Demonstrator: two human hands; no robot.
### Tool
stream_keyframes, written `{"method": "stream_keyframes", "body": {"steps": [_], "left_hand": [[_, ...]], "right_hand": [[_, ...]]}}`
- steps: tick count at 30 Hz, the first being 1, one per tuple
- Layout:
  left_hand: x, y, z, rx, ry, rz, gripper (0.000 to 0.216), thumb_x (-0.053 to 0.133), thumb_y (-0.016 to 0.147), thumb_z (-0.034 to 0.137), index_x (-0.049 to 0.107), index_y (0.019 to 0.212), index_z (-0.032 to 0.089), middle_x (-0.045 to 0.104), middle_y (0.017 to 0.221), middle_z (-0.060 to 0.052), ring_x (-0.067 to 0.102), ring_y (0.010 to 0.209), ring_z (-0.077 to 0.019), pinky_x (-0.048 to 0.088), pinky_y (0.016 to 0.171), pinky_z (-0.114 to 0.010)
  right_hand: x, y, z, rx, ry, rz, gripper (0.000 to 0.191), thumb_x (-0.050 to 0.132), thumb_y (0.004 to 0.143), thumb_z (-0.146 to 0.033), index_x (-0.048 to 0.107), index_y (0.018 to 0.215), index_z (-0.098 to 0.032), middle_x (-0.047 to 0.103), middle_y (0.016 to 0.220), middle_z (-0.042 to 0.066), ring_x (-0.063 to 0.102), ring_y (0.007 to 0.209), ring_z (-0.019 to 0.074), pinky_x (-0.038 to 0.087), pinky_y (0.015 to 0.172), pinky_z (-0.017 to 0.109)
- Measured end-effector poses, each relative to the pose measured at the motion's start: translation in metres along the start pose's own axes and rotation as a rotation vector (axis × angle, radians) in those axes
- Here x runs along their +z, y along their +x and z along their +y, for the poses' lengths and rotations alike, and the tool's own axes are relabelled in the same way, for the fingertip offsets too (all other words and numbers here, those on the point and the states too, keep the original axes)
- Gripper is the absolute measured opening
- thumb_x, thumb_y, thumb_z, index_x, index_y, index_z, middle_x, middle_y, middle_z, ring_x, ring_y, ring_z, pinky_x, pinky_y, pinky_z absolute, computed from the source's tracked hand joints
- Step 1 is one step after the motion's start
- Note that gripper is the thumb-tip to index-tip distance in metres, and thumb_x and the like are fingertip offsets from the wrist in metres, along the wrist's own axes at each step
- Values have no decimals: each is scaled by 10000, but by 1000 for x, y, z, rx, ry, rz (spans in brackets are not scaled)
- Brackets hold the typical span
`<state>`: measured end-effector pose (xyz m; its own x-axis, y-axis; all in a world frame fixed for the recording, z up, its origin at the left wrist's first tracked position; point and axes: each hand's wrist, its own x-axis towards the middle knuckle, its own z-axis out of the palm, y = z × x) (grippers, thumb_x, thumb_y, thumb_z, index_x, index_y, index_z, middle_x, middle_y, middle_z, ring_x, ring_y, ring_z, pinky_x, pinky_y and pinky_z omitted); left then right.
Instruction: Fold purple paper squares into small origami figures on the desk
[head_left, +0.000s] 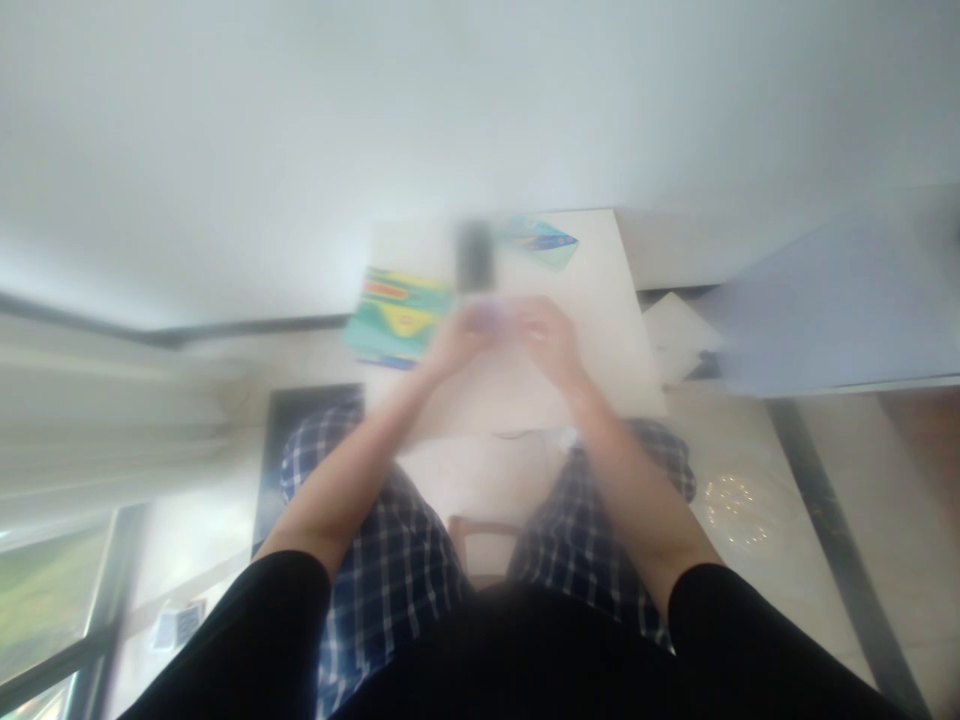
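My left hand (463, 338) and my right hand (549, 335) come together over the small white table (607, 390). Both have their fingers curled in around a small purple thing (496, 316), too blurred for me to tell its kind. Just beyond the hands is a dark grey upright shape (475, 256), also smeared. A green and yellow printed packet or sheet (397, 318) lies to the left of my left hand. At the table's far side lies a light blue-green printed packet (544, 243).
A pale wall (480, 110) rises behind the table. My knees in checked trousers (397, 560) are at the near edge. On the right stands a large pale grey panel or surface (840, 310); a window (56, 590) is at lower left.
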<state>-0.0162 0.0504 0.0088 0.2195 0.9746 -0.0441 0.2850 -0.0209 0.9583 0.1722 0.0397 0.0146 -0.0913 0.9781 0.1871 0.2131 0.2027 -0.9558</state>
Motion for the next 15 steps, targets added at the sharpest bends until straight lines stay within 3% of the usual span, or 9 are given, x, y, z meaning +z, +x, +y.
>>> {"method": "stream_keyframes", "body": {"steps": [5,9,15], "left_hand": [[6,-3,-11,-6,6,-80,361,624,839,423,629,1134,215,724,1109,-82,695,1051,-237,578,918,-395],[6,-3,-8,-7,-116,-111,492,702,774,422,604,1196,189,724,1110,-106,706,1010,-245,590,886,-407],[2,0,-1,39,-125,-141,566,782,716,408,643,1221,194,697,1242,-126,660,1158,-296,527,1008,-437]], "right_hand": [[0,2,2,-22,-79,-14,272,683,786,-496,784,911,-277,710,1022,53,676,956,213,579,892,369],[0,2,2,-67,-118,-5,178,665,810,-400,787,854,-277,725,997,50,667,1015,232,544,979,401],[1,-1,1,-75,-74,-37,322,645,834,-351,744,1138,-310,728,1126,35,666,1045,220,541,982,384]]}}
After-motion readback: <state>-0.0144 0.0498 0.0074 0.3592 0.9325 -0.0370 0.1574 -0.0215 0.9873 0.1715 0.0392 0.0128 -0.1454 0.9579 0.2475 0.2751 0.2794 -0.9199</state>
